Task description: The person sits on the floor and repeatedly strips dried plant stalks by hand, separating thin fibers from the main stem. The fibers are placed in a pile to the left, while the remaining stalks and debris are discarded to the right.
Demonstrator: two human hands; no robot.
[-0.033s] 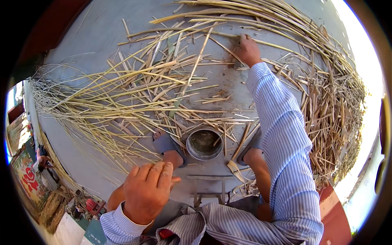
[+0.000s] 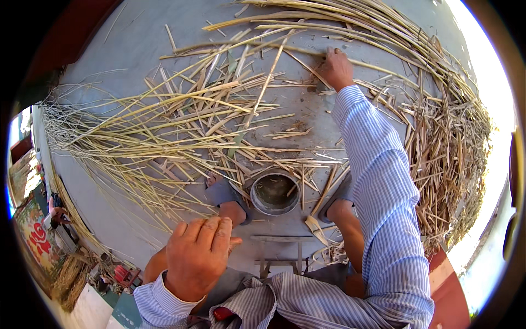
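My right hand (image 2: 336, 69) reaches far forward over the grey floor, its fingers closed on a long dry stalk (image 2: 372, 66). That stalk runs to both sides of the hand, below a bundle of long stalks (image 2: 378, 24). Close to my body, my left hand (image 2: 198, 253) is raised above my left leg with the back of the hand showing and the fingers curled together. What it holds, if anything, is hidden. Loose pale stalks (image 2: 186, 120) lie spread to the left, their thin branching ends farthest left. Short broken pieces (image 2: 290, 133) are scattered below my right hand.
Between my feet stands a round metal pot (image 2: 275, 210) with murky liquid inside. A thick heap of brown dry stalks and husks (image 2: 446, 148) lies at the right. A metal frame (image 2: 282, 239) is near my legs. Mixed objects (image 2: 118, 274) sit at lower left.
My right hand and the stalk have shifted very slightly to the right and nearer. My left hand has stayed in place.
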